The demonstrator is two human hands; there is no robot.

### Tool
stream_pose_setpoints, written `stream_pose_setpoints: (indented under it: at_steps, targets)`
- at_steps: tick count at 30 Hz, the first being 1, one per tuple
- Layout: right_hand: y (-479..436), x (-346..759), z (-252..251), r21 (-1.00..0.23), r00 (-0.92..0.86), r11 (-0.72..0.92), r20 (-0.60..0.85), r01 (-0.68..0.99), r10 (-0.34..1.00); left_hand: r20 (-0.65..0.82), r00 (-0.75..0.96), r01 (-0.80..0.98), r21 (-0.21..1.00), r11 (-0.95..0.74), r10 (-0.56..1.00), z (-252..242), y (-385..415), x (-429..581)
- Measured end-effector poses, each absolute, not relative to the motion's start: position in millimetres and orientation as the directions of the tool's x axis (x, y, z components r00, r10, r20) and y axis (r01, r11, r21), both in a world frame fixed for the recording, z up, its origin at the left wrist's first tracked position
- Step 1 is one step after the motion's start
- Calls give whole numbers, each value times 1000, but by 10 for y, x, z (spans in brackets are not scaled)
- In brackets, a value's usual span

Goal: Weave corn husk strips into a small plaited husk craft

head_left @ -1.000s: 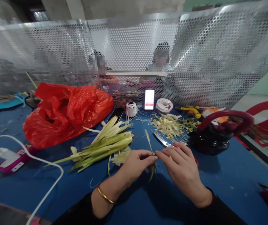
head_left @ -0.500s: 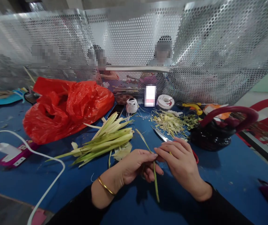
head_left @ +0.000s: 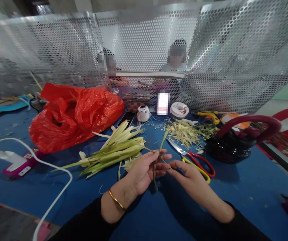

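Observation:
Between finger and thumb, my left hand (head_left: 142,170) pinches a narrow green corn husk strip (head_left: 163,140), which points up and away and hangs down below the fingers. My right hand (head_left: 192,182) is closed in a pinch at a thin end of husk beside the left fingers; whether this is the same strip I cannot tell. Just beyond the right hand lie scissors (head_left: 194,160) with red and yellow handles, blades pointing away. A bundle of pale green corn husks (head_left: 116,150) rests to the left of my left hand. Husk scraps (head_left: 182,133) are heaped behind the scissors.
A red plastic bag (head_left: 75,117) lies at back left, near a white cable (head_left: 68,174) and purple power strip (head_left: 24,164). White string (head_left: 143,113), a ribbon spool (head_left: 179,109) and lit phone (head_left: 163,103) stand before a perforated metal screen (head_left: 144,40). A black, maroon-handled object (head_left: 230,147) stands right.
My right hand has drawn down and back, uncovering the scissors. In my left hand the strip has turned, its upper end now leaning right and wider. The view has shifted slightly.

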State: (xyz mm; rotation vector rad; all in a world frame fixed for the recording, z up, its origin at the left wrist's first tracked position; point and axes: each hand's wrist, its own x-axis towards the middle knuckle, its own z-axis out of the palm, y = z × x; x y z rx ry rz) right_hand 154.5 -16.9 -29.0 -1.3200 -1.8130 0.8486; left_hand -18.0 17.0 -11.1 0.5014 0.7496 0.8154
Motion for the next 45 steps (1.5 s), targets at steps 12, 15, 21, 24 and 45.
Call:
stream_pose_setpoints:
  at_steps: [12, 15, 21, 24, 45]
  targets:
    - [-214, 1543, -276, -883, -174, 172, 105, 437, 979, -361, 360, -397, 775, 491, 861, -181, 165, -121]
    - [-253, 1528, -236, -859, -195, 201, 120, 472, 973, -355, 314, -389, 798, 460, 881, -220, 160, -89]
    - [-320, 1500, -169, -793, -244, 320, 221, 519, 944, -349, 253, -392, 816, 425, 902, -264, 138, -36]
    - [-293, 1530, -183, -816, -197, 264, 188, 514, 962, -386, 279, -357, 808, 468, 879, -248, 146, -56]
    - [-236, 1621, -246, -483, -63, 462, 637, 744, 768, -443, 404, -377, 716, 587, 801, -120, 124, -99]
